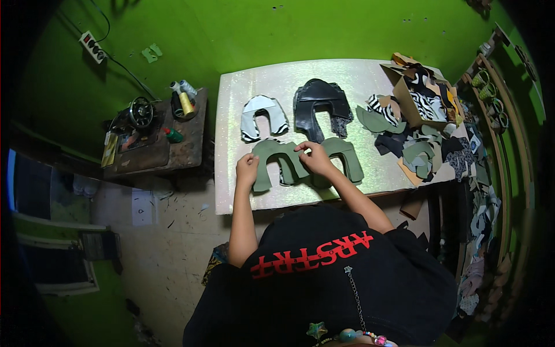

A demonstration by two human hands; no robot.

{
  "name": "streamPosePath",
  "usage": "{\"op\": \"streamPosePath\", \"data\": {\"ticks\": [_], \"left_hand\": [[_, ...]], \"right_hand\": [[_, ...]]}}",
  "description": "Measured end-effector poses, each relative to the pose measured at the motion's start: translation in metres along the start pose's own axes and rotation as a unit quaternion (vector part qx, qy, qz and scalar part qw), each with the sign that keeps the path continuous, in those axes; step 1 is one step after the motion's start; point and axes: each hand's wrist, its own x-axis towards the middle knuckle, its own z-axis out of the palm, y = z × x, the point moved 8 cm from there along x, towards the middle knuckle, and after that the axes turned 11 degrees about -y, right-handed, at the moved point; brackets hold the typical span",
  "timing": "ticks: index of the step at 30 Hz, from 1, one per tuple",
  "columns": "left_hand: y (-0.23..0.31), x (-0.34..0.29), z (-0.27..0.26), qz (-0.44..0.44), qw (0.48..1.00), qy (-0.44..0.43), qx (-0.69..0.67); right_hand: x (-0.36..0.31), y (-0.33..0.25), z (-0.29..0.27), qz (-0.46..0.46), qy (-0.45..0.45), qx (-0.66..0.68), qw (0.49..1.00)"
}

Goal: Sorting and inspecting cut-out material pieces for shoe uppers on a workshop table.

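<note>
A green U-shaped shoe upper piece (273, 148) is held over the near part of the table. The fingers of my left hand (247, 169) are closed on its left edge. At its right side, the thumb and fingers of my right hand (316, 159) pinch it. Beside and partly under my right hand lies a second group of green U-shaped pieces (351, 162). Farther back are a stack of white U-shaped pieces (256, 106) with zebra-patterned edges and a taller stack of black ones (308, 107). A zebra-patterned edge shows beneath the held piece.
The pale, shiny table (231, 87) stands against a green wall. Fabric scraps (417, 151) and a cardboard box (406, 99) of offcuts cover its right side. To the left, a sewing machine (140, 113) and thread cones (185, 101) sit on a dark wooden table (191, 151).
</note>
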Motion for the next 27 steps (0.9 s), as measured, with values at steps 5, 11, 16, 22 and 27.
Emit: {"op": "streamPosePath", "data": {"ticks": [5, 11, 16, 22, 27], "left_hand": [[-0.032, 0.008, -0.014, -0.027, 0.999, 0.010, -0.016], [-0.044, 0.015, -0.021, -0.045, 0.997, 0.018, 0.065], [-0.033, 0.015, -0.022, -0.033, 0.994, 0.036, 0.100], [-0.023, 0.012, -0.028, -0.036, 0.992, 0.061, 0.107], [0.025, -0.010, -0.028, 0.030, 0.954, 0.165, 0.247]], "right_hand": [[0.013, 0.010, 0.029, -0.034, 0.029, -0.058, 0.997], [0.009, 0.002, 0.040, -0.022, 0.049, -0.154, 0.987], [0.007, 0.006, 0.041, -0.022, 0.067, -0.174, 0.982], [0.008, 0.003, 0.041, -0.043, 0.078, -0.156, 0.984], [-0.001, 0.003, 0.044, 0.023, 0.065, -0.204, 0.977]]}}
